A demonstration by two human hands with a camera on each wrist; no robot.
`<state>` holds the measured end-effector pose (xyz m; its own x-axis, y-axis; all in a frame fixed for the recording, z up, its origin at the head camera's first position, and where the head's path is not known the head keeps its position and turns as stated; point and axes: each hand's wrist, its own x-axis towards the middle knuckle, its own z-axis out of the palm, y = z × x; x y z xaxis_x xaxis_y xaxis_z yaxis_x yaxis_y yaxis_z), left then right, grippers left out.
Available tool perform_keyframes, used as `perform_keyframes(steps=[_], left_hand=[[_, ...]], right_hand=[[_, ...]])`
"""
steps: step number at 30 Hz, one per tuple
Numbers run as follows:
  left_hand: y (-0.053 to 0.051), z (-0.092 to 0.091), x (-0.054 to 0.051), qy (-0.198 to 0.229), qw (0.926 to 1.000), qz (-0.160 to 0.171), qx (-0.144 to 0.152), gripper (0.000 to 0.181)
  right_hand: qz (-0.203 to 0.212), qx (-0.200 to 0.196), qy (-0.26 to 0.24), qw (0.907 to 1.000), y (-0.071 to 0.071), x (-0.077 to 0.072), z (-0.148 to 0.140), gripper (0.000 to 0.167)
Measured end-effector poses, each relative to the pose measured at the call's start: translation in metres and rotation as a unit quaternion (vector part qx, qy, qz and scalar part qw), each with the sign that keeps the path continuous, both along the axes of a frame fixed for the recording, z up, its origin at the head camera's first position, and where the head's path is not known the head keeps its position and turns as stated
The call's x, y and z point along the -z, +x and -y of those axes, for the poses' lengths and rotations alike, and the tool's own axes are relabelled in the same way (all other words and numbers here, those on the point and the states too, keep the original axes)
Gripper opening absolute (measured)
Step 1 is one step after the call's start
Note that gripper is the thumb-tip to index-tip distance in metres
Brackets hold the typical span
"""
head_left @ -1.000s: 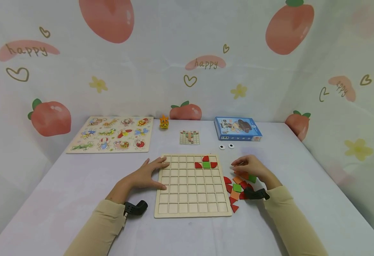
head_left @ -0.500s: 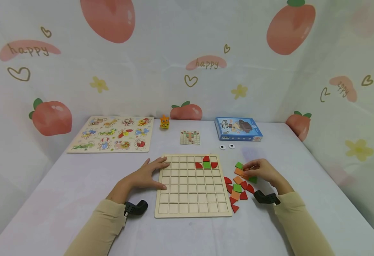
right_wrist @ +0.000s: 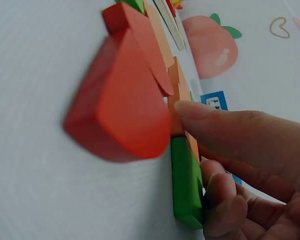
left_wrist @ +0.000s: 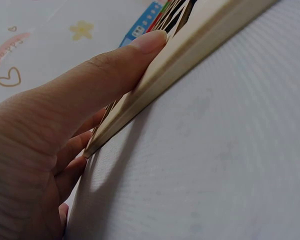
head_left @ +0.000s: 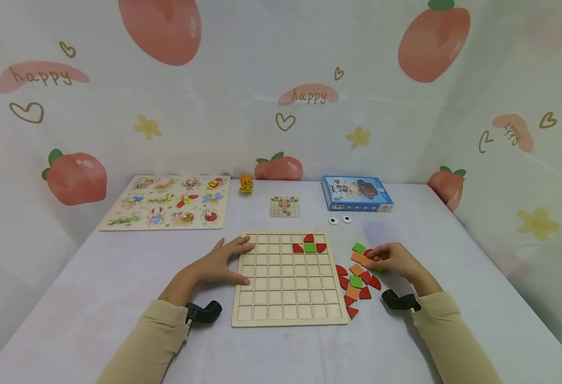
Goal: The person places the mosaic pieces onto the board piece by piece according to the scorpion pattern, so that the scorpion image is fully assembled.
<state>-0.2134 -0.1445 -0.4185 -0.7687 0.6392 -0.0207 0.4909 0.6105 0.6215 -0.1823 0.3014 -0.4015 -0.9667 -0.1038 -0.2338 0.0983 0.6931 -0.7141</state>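
Grid board [head_left: 283, 285], laid on the worktop [head_left: 285, 357]; clock positions are taken from its centre. Between 9 and 10 o'clock, its edge is touched by the left hand [head_left: 220, 263], thumb and fingers spread. At 3 o'clock, loose pieces [head_left: 355, 281] are scattered beside it; there an orange piece [right_wrist: 175, 125] is touched by the thumb of the right hand [head_left: 398, 261], whose fingers are bent; whether anything is pinched cannot be told. At 1 o'clock within the grid, 3 red pieces [head_left: 309, 238] are set around 1 green piece [head_left: 309, 247]. Beyond, at 12 o'clock, a pattern card [head_left: 284, 207] is laid. Piece selection is judged to be in hand; next, 1 piece would need to be freed from its neighbours and turned to match the card.
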Motion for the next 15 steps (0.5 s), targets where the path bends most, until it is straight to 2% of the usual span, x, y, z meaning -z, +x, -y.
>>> perform_keyframes(steps=[9, 15], left_hand=[[-0.0001, 0.0006, 0.0009, -0.003, 1.0000, -0.006, -0.001, 0.088], [-0.0003, -0.0006, -0.0001, -0.006, 1.0000, -0.002, -0.002, 0.087]], right_hand=[[-0.006, -0.004, 0.012, 0.9999, 0.0018, -0.0027, 0.0059, 0.034], [-0.005, -0.006, -0.003, 1.0000, 0.0012, -0.0041, 0.0066, 0.030]])
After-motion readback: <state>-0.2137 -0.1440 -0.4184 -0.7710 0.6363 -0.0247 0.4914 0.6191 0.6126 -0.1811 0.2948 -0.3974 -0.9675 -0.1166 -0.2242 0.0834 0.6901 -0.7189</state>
